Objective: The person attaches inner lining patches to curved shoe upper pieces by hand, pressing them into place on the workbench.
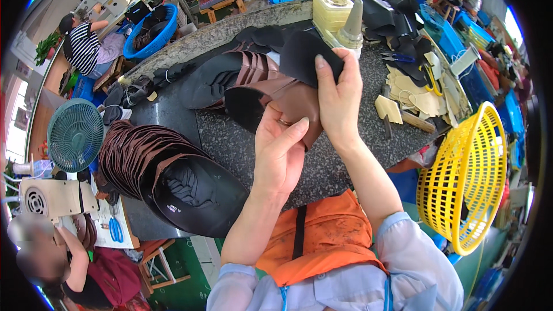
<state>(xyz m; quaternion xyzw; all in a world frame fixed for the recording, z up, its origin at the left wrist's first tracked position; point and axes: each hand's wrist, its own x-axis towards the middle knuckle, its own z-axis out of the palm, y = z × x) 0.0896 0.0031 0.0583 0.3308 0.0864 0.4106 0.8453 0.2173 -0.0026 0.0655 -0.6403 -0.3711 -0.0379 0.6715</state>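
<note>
Both my hands hold a brown-and-black leather shoe upper (302,101) above the dark speckled worktop. My left hand (282,147) pinches its near brown edge between thumb and fingers. On the right side, my right hand (339,92) grips the black part, thumb on top and fingers behind. Just beyond and to the left lies a fanned row of black and brown shoe uppers (216,80), partly covered by the held piece. A long nested stack of similar uppers (190,190) rests left of my left forearm.
A pale yellow tub (332,11) and a grey cone (352,26) stand at the back. Yellow-handled scissors (431,79), blue nippers (397,57) and tan scraps (409,89) lie right. A yellow basket (461,178) borders the right; a green fan (75,134) stands left. Other people sit farther off.
</note>
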